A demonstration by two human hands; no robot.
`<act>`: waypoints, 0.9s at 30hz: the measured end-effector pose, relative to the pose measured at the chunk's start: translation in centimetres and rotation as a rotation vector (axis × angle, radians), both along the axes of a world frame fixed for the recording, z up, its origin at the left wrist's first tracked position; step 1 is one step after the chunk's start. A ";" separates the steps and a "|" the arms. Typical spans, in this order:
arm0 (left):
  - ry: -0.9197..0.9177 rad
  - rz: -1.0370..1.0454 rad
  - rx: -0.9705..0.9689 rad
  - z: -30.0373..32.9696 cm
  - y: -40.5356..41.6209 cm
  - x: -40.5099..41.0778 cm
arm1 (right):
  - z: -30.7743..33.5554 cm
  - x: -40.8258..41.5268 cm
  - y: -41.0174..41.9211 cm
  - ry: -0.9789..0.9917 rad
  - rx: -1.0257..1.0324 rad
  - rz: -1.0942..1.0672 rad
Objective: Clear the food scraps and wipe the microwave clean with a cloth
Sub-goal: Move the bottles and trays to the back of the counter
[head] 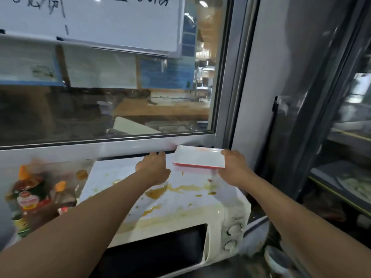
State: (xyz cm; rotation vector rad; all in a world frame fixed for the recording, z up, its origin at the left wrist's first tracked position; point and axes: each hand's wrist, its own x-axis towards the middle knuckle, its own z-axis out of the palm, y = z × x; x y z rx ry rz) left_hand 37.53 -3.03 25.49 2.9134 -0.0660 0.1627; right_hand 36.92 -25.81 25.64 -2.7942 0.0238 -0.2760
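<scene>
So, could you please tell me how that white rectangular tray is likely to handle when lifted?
The tray looks rigid and thin, so probably light; the right hand grips it alone by one corner. Its glossy surface, with a reddish smear, may be slippery.

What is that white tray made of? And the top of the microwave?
The tray looks like smooth, glossy plastic or melamine: thin, white on top, with a red underside edge. It could be ceramic. The microwave top looks like white painted metal, flat and slightly shiny under the sauce smears, though this is uncertain.
</scene>
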 end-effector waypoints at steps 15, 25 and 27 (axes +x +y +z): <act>0.031 0.152 -0.086 -3.6 -5.3 12.5 | -5.5 11.6 -5.1 0.066 0.149 -0.067; -0.009 0.256 -0.246 -4.1 -4.7 12.6 | -5.3 12.2 -3.8 -0.016 0.208 -0.072; -0.031 0.279 -0.272 -3.6 -3.7 11.8 | -4.5 11.9 -3.0 -0.025 0.214 -0.057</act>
